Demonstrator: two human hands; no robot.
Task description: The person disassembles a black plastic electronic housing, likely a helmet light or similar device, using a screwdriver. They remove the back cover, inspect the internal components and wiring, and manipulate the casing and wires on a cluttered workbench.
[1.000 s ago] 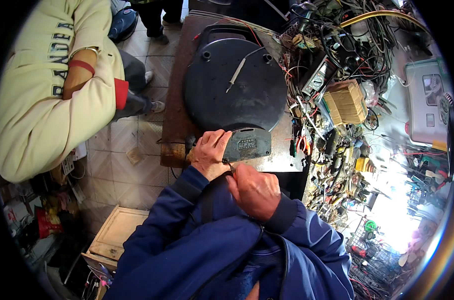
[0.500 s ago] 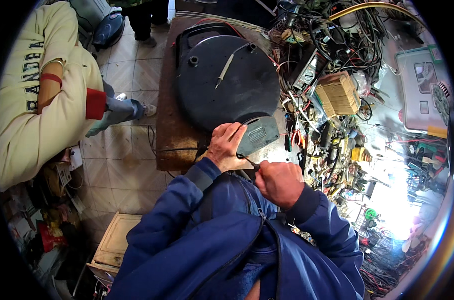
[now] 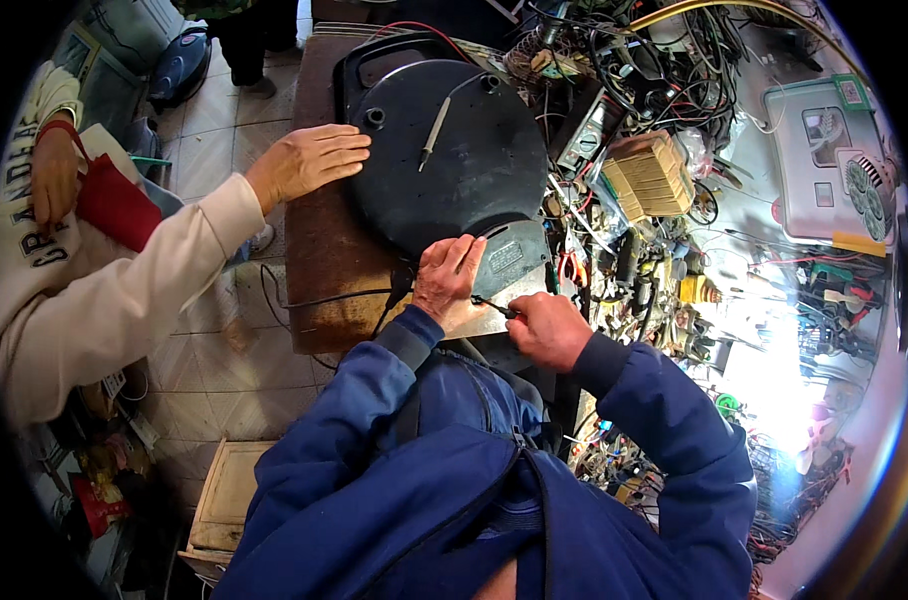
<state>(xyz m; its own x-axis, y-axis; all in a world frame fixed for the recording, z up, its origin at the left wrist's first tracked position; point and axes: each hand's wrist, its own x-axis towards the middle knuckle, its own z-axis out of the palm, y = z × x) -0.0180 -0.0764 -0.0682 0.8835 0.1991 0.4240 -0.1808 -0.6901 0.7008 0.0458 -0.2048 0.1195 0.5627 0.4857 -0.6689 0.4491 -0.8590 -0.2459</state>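
A round black appliance [image 3: 444,150], like an electric griddle turned over, lies on a brown worktop. Its near end carries a grey control panel [image 3: 514,257]. My left hand [image 3: 444,285] grips the panel's left end, fingers along its top; the thumb side is partly hidden. My right hand [image 3: 552,328] is closed round the handle of a screwdriver [image 3: 496,308]. The shaft points left to the panel's near edge by my left hand; whether the tip sits in a screw is too small to tell. A pale, thin rod [image 3: 436,130] with a dark tip lies on the appliance.
Another person's hand [image 3: 319,162] reaches over the appliance's left side. Right of the worktop [image 3: 319,250] lie heaped tools, wires, red-handled pliers [image 3: 571,265], a meter [image 3: 582,135] and a cardboard box [image 3: 652,175]. A black cord [image 3: 334,299] hangs off the left edge.
The other person has unfolded an arm and stretched a hand to the appliance's left side. My hands keep their places at the panel; the view has shifted slightly.
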